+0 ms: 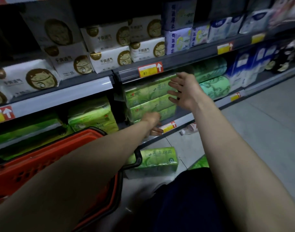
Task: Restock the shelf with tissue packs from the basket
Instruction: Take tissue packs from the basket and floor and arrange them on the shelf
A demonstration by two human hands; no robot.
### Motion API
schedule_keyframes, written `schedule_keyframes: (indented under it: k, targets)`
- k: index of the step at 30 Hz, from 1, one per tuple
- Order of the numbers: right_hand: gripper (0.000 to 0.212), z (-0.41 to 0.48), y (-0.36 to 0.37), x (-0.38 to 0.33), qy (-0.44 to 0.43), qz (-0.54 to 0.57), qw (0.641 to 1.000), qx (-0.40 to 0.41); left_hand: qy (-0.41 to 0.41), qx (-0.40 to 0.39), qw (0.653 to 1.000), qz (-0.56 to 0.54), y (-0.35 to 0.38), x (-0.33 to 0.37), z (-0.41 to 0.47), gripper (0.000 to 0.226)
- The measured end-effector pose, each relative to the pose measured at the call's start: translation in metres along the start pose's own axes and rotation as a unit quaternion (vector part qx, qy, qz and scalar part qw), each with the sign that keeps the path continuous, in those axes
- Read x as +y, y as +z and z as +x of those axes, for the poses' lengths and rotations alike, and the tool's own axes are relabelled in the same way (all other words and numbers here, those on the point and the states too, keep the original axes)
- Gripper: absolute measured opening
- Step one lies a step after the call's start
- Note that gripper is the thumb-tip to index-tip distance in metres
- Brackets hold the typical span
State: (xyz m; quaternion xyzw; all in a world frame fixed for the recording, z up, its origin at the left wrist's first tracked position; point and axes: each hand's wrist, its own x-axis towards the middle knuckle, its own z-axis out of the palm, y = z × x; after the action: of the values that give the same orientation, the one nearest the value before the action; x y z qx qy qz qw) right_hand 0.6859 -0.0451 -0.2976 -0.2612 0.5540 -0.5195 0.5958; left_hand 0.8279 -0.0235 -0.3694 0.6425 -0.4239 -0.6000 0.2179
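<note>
A stack of green tissue packs (146,99) stands on the lower shelf (182,117). My right hand (182,91) lies flat against the stack's right end, fingers spread and straight. My left hand (152,120) reaches under the bottom of the stack at the shelf's front edge; its fingers are partly hidden. Another green tissue pack (154,160) lies on the floor beside the red basket (48,158), which sits under my left forearm. The basket's inside is hidden.
More green packs (91,117) fill the shelf to the left. Green paper rolls (213,79) and blue packs (243,67) stand to the right. White packs (108,47) line the upper shelf. Grey floor tiles (269,124) spread to the right. A small wrapper (189,129) lies by the shelf base.
</note>
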Motion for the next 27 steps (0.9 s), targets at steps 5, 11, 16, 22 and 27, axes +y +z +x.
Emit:
schedule_keyframes:
  k: [5,11,16,22,27]
  targets:
    - [0.035,-0.024,-0.061,0.034,0.007,-0.025,0.998,0.049,-0.027,-0.156,0.973,0.167,0.048,-0.025,0.003,0.032]
    - [0.021,-0.030,-0.150,0.180,0.138,0.011,0.976,0.168,-0.066,-0.230,0.936,0.259,0.107,-0.093,0.036,0.026]
    - [0.028,-0.023,-0.177,0.292,0.259,-0.072,0.928,0.259,-0.052,-0.248,0.894,0.369,0.131,-0.152,0.065,0.027]
    - [0.064,-0.010,-0.192,0.391,0.317,-0.021,0.907,0.276,-0.092,-0.257,0.857,0.437,0.141,-0.203,0.105,0.053]
    - [0.030,0.001,-0.177,0.384,0.332,0.071,0.890,0.305,-0.114,-0.247,0.885,0.378,0.154,-0.230,0.117,0.065]
